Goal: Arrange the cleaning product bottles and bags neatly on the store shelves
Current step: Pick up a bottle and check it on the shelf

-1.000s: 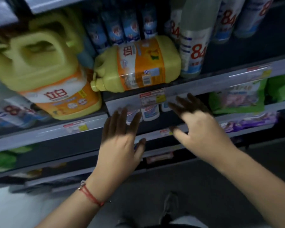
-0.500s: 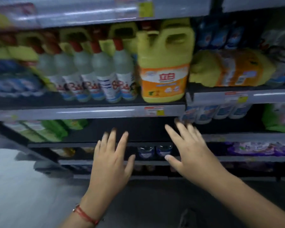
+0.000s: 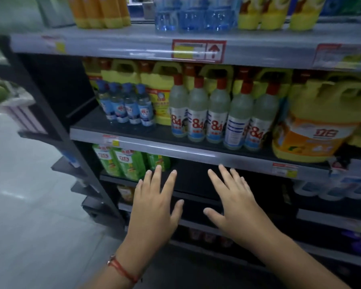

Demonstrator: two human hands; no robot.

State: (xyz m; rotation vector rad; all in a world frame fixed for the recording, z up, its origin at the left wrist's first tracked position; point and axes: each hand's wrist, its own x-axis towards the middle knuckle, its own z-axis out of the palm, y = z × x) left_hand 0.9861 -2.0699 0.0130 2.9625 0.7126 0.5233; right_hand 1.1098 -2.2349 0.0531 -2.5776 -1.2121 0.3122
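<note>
While five pale bottles with red caps [image 3: 223,110], each upright and four showing a red "84" on the label, stand in a row along the front of the middle shelf [image 3: 146,146], four small blue-capped bottles [image 3: 126,105] stand bunched to their left and one large yellow jug with an orange label [image 3: 317,126] stands to their right; more yellow handled jugs [image 3: 158,80] line up behind, too overlapped to count. Below that shelf at the left stand at least three green bags [image 3: 123,163]. Both hands hover just under the middle shelf's front edge, touching nothing: the left hand [image 3: 156,205] has its fingers straight and spread, fingertips just right of the green bags, and a red cord bracelet [image 3: 121,270] circles its wrist; the right hand [image 3: 236,203] is likewise flat with fingers apart, below the red-capped row and near the grey rail. The top shelf [image 3: 121,45] carries orange bottles [image 3: 100,11], clear blue bottles [image 3: 192,15] and yellow pouches [image 3: 273,13], all cropped. The shelving is dark with grey price rails, and a pale glossy floor [image 3: 29,205] lies at the left.
</note>
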